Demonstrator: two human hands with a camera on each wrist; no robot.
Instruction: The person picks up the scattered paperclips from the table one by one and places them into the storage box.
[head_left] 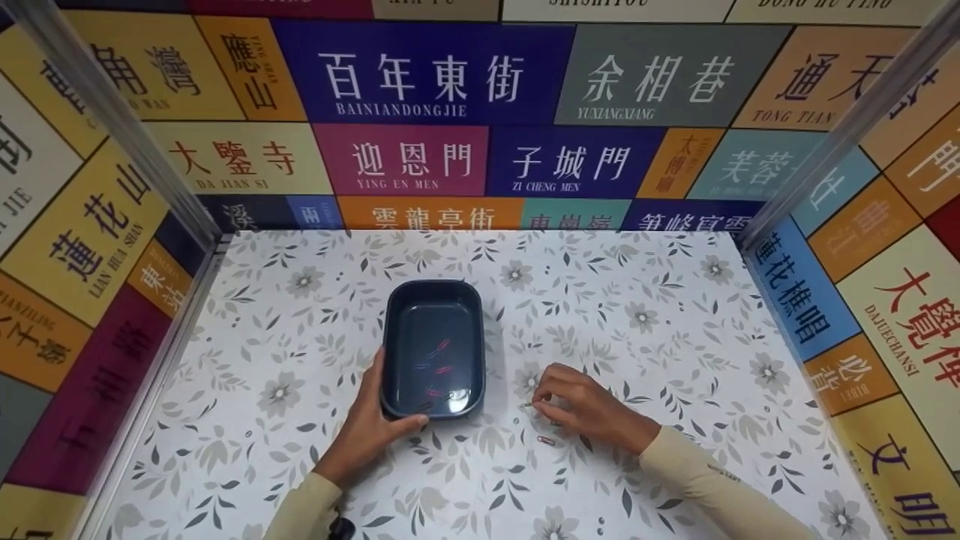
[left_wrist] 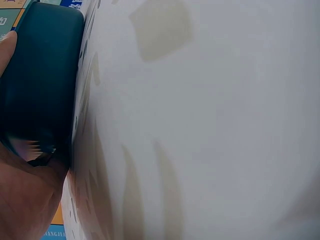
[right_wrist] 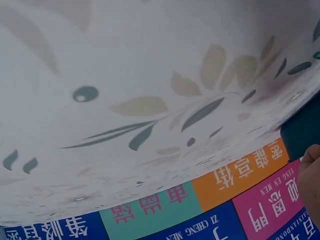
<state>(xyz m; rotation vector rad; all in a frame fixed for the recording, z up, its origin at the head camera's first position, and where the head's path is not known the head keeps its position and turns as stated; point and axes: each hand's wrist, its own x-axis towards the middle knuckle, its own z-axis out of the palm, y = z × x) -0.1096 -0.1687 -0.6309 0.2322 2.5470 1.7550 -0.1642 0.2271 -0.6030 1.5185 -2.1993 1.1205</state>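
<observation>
A dark blue rectangular dish [head_left: 433, 300] stands on the floral tabletop, with several pink, red and blue paper clips [head_left: 442, 369] lying inside it. My left hand [head_left: 375, 427] holds the dish at its near left corner, fingers along the left wall and thumb over the near rim. In the left wrist view the dish [left_wrist: 42, 75] shows from its outer side. Right of the dish, my right hand [head_left: 577, 405] pinches a small paper clip [head_left: 526, 405] low over the table. Just nearer to me lies a red paper clip [head_left: 546, 440].
White cloth with grey leaves and flowers covers the table [head_left: 675, 300]. Colourful panels with Chinese lettering [head_left: 420, 75] wall in the back and both sides. A small green thing [right_wrist: 317, 55] shows at the right wrist view's edge.
</observation>
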